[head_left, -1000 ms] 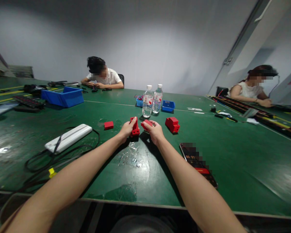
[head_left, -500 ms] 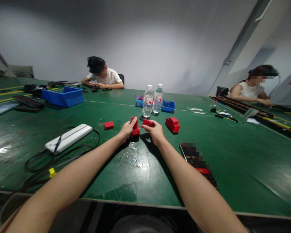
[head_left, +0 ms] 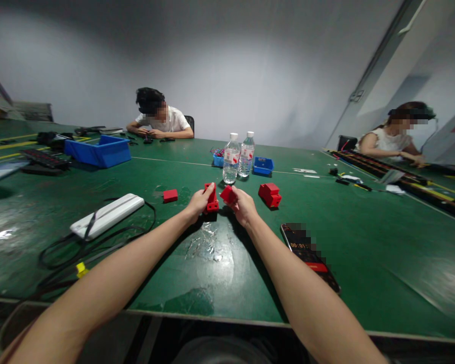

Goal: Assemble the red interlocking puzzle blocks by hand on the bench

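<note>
Holds red, round-holed block [head_left: 213, 206] in left hand [head_left: 199, 203] — pinches small red angular block [head_left: 226, 195] in right hand [head_left: 245, 206], apart, at 3 o'clock.

A green table [head_left: 382, 237] fills the frame's lower half; a blue bin [head_left: 111, 154] sits upper left, a white power strip [head_left: 108, 216] below it. Near centre lie a small red block [head_left: 170, 195], leftward, and a stepped red block [head_left: 270, 195], rightward; a phone [head_left: 307, 253] lies lower right.
</note>
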Action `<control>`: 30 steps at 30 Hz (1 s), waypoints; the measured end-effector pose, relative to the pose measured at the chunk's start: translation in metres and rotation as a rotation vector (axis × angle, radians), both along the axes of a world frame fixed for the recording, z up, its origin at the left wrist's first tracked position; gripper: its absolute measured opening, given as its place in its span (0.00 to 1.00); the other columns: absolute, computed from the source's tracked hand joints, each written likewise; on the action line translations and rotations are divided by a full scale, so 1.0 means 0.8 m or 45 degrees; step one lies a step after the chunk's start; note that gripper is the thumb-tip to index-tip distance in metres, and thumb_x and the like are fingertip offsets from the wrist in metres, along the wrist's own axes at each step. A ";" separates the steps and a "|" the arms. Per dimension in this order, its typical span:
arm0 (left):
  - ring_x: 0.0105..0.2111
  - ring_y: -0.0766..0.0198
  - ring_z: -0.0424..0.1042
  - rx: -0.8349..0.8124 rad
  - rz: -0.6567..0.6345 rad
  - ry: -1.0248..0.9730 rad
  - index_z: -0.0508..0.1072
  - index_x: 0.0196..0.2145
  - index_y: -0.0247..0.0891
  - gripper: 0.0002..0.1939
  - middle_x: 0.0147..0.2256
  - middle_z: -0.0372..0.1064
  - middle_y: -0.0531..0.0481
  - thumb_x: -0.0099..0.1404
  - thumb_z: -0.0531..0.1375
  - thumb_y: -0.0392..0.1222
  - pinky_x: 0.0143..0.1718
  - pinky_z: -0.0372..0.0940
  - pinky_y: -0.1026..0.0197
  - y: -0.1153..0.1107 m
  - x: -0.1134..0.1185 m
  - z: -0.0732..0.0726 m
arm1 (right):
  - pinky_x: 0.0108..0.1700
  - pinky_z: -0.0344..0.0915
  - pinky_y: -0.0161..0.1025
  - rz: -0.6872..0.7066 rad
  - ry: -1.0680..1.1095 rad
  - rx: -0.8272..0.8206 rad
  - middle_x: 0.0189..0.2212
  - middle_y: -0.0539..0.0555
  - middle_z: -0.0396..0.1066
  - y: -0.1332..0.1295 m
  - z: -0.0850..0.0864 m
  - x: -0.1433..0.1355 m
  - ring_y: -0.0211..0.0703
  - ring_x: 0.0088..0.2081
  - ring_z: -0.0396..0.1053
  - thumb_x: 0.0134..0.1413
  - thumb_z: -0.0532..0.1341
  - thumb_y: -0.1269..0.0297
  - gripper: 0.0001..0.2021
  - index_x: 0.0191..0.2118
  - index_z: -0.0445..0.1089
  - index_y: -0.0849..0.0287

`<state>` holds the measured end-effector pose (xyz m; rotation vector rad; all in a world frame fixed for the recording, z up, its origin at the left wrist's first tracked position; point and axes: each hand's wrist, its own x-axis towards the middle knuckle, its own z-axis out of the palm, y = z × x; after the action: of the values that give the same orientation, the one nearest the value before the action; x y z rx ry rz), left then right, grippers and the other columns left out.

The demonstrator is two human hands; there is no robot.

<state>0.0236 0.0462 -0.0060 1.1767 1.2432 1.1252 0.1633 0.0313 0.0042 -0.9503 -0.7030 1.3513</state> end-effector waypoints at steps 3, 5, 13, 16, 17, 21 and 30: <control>0.17 0.67 0.66 0.004 -0.003 0.009 0.68 0.30 0.34 0.30 0.25 0.71 0.46 0.54 0.55 0.69 0.15 0.51 0.66 0.001 0.000 -0.001 | 0.33 0.68 0.32 0.010 0.042 0.068 0.26 0.51 0.74 0.004 -0.006 -0.001 0.36 0.29 0.71 0.38 0.70 0.66 0.10 0.26 0.68 0.60; 0.17 0.67 0.66 0.004 -0.006 0.013 0.68 0.30 0.34 0.30 0.25 0.71 0.45 0.54 0.55 0.69 0.15 0.51 0.67 0.001 0.000 -0.001 | 0.36 0.69 0.33 -0.011 0.066 0.095 0.28 0.52 0.75 0.007 -0.010 -0.002 0.37 0.32 0.72 0.33 0.71 0.68 0.12 0.26 0.68 0.60; 0.18 0.67 0.66 0.011 -0.008 0.041 0.68 0.31 0.34 0.31 0.27 0.72 0.44 0.55 0.54 0.69 0.14 0.51 0.67 -0.001 0.000 0.001 | 0.39 0.70 0.35 0.025 0.011 0.027 0.26 0.53 0.75 0.005 -0.010 -0.001 0.39 0.33 0.73 0.33 0.70 0.75 0.09 0.25 0.70 0.62; 0.17 0.67 0.65 0.012 -0.012 0.027 0.69 0.32 0.33 0.31 0.26 0.72 0.44 0.54 0.55 0.69 0.15 0.51 0.67 -0.001 -0.001 0.000 | 0.39 0.71 0.33 0.069 0.059 0.047 0.26 0.51 0.75 0.000 -0.007 -0.001 0.37 0.31 0.73 0.32 0.69 0.79 0.12 0.27 0.70 0.62; 0.17 0.68 0.65 0.018 -0.014 0.022 0.69 0.31 0.33 0.32 0.25 0.71 0.45 0.54 0.55 0.69 0.15 0.51 0.67 0.000 -0.001 -0.001 | 0.38 0.72 0.33 0.087 0.075 0.059 0.26 0.50 0.75 -0.002 -0.006 -0.002 0.37 0.30 0.74 0.32 0.69 0.80 0.14 0.29 0.70 0.62; 0.15 0.70 0.60 0.039 -0.008 0.027 0.69 0.30 0.33 0.32 0.20 0.66 0.50 0.53 0.56 0.70 0.14 0.50 0.67 0.003 -0.001 -0.005 | 0.32 0.73 0.32 0.172 0.088 0.099 0.26 0.50 0.75 -0.008 -0.002 -0.002 0.38 0.28 0.74 0.30 0.69 0.80 0.22 0.37 0.67 0.61; 0.14 0.70 0.60 0.039 -0.008 0.029 0.70 0.30 0.32 0.33 0.20 0.67 0.50 0.52 0.56 0.71 0.14 0.49 0.66 0.002 0.000 -0.003 | 0.26 0.68 0.33 0.120 -0.105 0.190 0.26 0.47 0.73 -0.010 -0.001 -0.003 0.37 0.24 0.71 0.27 0.71 0.72 0.28 0.42 0.67 0.58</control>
<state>0.0233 0.0474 -0.0088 1.2180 1.2428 1.1328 0.1608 0.0234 0.0030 -0.8660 -0.9089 1.3272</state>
